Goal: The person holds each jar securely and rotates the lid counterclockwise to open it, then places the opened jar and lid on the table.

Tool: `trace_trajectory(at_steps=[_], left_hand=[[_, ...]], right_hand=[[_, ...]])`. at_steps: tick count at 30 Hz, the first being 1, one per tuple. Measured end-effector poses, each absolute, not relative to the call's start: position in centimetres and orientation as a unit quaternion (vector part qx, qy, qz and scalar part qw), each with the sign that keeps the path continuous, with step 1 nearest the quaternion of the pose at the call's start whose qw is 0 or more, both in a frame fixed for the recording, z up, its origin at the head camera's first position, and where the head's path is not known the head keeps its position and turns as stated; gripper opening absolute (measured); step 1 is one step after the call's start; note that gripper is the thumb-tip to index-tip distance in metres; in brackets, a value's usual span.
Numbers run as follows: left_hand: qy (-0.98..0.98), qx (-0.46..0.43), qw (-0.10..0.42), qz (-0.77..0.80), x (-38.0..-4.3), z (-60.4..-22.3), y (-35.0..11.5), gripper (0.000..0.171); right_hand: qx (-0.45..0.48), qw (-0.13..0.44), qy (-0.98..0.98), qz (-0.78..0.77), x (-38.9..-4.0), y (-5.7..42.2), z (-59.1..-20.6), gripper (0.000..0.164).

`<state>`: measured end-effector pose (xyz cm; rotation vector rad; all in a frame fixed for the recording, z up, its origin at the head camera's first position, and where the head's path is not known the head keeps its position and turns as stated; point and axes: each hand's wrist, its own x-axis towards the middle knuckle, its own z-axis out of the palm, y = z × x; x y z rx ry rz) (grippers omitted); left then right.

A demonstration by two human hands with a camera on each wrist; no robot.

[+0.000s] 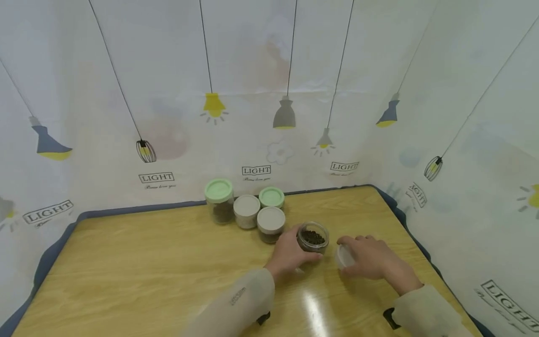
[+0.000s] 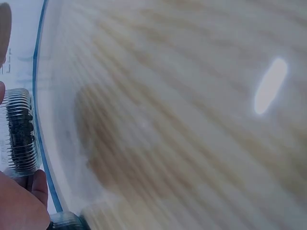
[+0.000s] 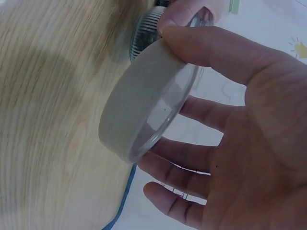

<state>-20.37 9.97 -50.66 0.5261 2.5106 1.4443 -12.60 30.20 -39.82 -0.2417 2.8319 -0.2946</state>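
Observation:
My left hand point(image 1: 289, 253) grips a clear jar point(image 1: 313, 243) without a lid, thumb on its near side and fingers round its left side. Dark dried bits that look like tea leaves fill much of it. The left wrist view catches the ribbed wall of this jar point(image 2: 20, 139) at its left edge. To the right of the jar, my right hand point(image 1: 371, 257) holds a round white lid point(image 1: 344, 257). In the right wrist view, the lid point(image 3: 129, 103) is tilted on edge between thumb and fingers, with its hollow side facing the palm.
Behind my left hand stand a tall green-lidded jar point(image 1: 221, 206), a short green-lidded jar point(image 1: 272, 197) and two white-lidded jars, the nearer one point(image 1: 271, 223) beside my fingers. A printed cloth wall point(image 1: 252, 140) rises along the back and sides of the wooden table point(image 1: 147, 262).

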Motion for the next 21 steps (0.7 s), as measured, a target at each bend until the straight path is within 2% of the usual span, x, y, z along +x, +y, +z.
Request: trace_trajectory(at_steps=[5, 10, 21], left_hand=[[0.847, 0.166, 0.11, 0.493, -21.0, -50.5, 11.2, 0.091], [0.858, 0.157, 0.099, 0.478, -22.0, -50.2, 12.1, 0.089], [0.869, 0.162, 0.104, 0.455, -22.4, -50.3, 14.0, 0.089]], right_hand=[[-0.073, 0.148, 0.98, -0.115, -12.5, 30.6, -40.4, 0.069], [-0.067, 0.15, 0.977, -0.138, -12.6, 30.9, -40.7, 0.071], [-0.052, 0.161, 0.967, -0.191, -12.6, 31.7, -41.9, 0.09]])
